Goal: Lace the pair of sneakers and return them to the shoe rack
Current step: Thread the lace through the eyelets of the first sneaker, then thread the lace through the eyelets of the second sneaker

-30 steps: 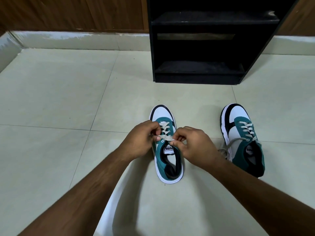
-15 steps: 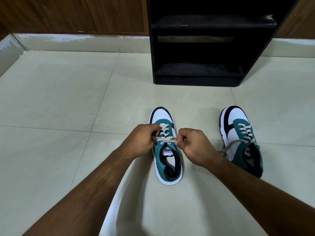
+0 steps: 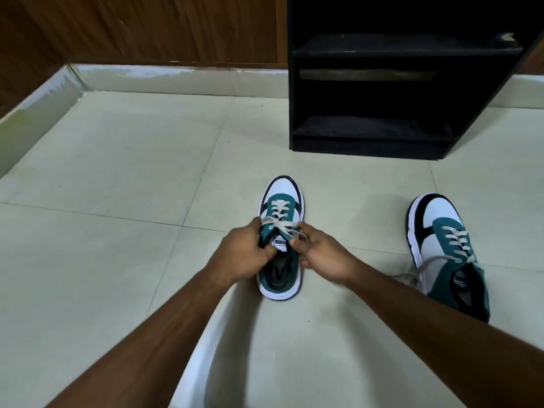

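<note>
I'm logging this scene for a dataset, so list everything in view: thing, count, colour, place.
Sneakers: 2, teal, white and black, on the floor; one in the middle between the hands, the other off to the right.
Laces: off-white; the middle sneaker's crossed over the tongue, the right sneaker's trailing loose onto the floor.
Shoe rack: 1, black, shelves bare, standing at the far wall.
Floor: pale tiles.
Wall panel: brown wood, at the back left.
Left hand: fingers closed on the middle sneaker's left side.
Right hand: fingers pinching the lace on its right side.
</note>
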